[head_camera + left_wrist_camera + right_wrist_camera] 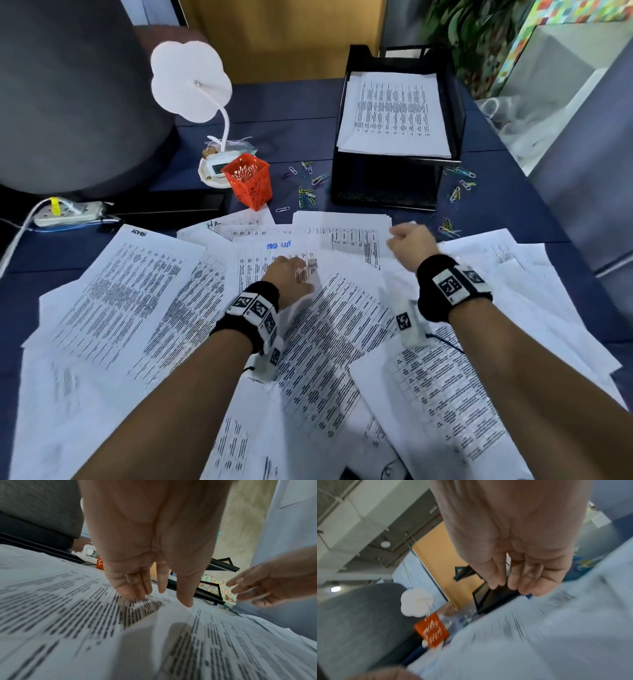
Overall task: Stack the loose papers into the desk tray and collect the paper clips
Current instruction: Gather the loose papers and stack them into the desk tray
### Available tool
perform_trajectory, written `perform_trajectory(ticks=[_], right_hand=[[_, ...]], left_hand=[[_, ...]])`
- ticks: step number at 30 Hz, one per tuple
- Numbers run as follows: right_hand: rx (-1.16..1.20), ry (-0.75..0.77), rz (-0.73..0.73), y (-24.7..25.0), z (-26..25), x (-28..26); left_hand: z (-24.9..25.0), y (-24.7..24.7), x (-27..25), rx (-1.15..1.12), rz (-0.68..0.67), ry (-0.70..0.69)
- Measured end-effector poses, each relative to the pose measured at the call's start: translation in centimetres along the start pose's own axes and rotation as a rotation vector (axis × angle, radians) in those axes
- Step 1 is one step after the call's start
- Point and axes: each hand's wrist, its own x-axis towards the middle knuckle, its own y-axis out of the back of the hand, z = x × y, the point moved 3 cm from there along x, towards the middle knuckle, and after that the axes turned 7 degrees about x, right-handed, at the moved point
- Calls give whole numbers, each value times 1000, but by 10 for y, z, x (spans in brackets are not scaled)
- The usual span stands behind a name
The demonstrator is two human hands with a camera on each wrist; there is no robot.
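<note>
Printed loose papers lie fanned and overlapping across the near half of the dark blue table. My left hand is down on the middle of the pile. Its fingers are straight and touch a printed sheet, and the thumb tip rests on a raised sheet corner. My right hand hovers over the far edge of the pile with fingers loosely extended, holding nothing. The black mesh desk tray stands behind, with a stack of sheets on its top tier. Coloured paper clips lie scattered left of the tray, more paper clips to its right.
An orange lattice pen holder stands left of the clips, beside a white desk lamp with a flower-shaped head. A power strip with cables lies at the far left. A grey upholstered seat back rises behind it.
</note>
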Motion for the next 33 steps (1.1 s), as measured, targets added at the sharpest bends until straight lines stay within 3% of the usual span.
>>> perform_trajectory(ticks=[4, 8, 12, 18, 24, 27, 30, 33], right_hand=[[-205, -77, -168, -25, 28, -40], [-313, -52, -235, -36, 35, -47], [-254, -12, -168, -36, 34, -49], [-190, 76, -139, -30, 18, -54], [-47, 303, -156, -34, -28, -54], [14, 251, -99, -35, -39, -49], [24, 135, 61, -30, -32, -44], [241, 26, 83, -30, -19, -46]], left_hand=[[-2, -17, -21, -19, -49, 5], [5, -30, -27, -155, -85, 50], [5, -32, -33, -192, -95, 49], [-12, -20, -41, -442, 62, 2], [-32, -10, -46, -577, 59, 53], [-44, -3, -51, -659, 104, 59], [-60, 6, -55, -712, 149, 82], [-80, 13, -55, -771, 192, 114]])
